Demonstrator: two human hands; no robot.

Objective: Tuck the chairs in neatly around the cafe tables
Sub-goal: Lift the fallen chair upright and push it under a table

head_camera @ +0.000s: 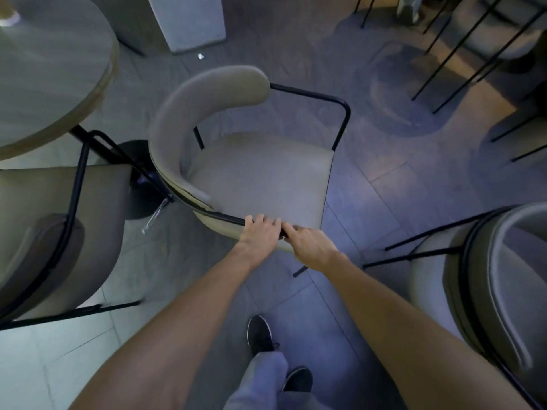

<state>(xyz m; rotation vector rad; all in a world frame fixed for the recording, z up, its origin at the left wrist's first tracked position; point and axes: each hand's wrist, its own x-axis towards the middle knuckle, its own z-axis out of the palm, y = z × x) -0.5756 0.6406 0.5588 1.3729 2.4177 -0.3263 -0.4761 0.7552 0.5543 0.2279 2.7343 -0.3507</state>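
The chair (254, 173) sat turned away from the counter (50, 84); your left hand (260, 232) and right hand (310, 247) gripped its armrest bar (225, 216), so swinging it round probably came next.

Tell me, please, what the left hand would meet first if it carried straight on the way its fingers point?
Probably the chair's grey seat cushion: the left hand grips the black armrest rail with its fingers pointing across the seat. Beyond that is the far armrest, though depth is hard to judge.

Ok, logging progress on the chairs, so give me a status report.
Left hand and right hand both shut on the middle chair armrest rail. Chair out in the aisle, not tucked. Second chair sits between it and round table.
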